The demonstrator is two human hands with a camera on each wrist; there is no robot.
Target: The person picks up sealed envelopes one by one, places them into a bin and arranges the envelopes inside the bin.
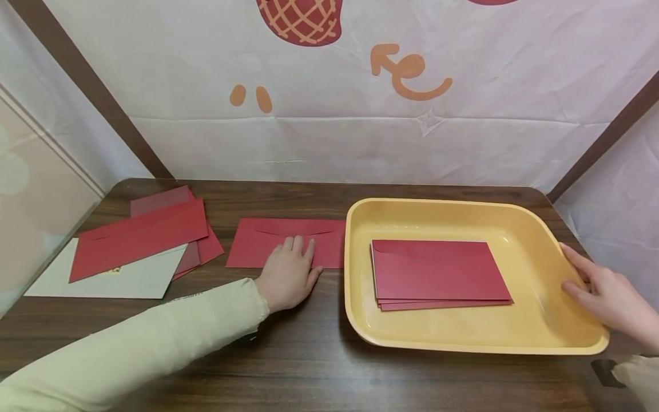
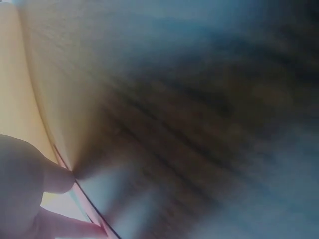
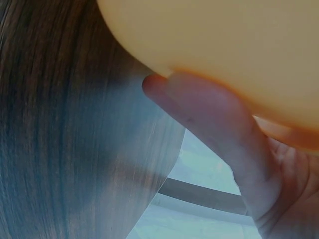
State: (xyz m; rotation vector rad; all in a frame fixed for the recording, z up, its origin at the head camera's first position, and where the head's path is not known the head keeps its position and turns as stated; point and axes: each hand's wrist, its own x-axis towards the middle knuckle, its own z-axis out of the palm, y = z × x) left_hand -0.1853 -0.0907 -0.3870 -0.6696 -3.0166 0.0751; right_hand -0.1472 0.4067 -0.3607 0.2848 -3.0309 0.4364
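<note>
In the head view, my left hand [image 1: 288, 277] rests on a red envelope [image 1: 252, 246], its fingers extended across the lower edge near the flap. The envelope lies flat, its right end meeting the side of a yellow plastic tray [image 1: 443, 332]; whether it runs under the tray is hidden. My right hand [image 1: 604, 292] grips the tray's right rim. In the right wrist view the thumb [image 3: 209, 109] lies along the tray's wall [image 3: 239, 40]. Inside the tray sits a small stack of red envelopes [image 1: 443, 272], slightly fanned at the lower edge. The left wrist view is blurred.
At the table's left lies a loose pile with red envelopes [image 1: 144, 234] and a white envelope [image 1: 67, 274] bearing a gold mark. The brown wood-grain table [image 1: 309, 366] meets a printed white cloth backdrop [image 1: 206, 149] behind.
</note>
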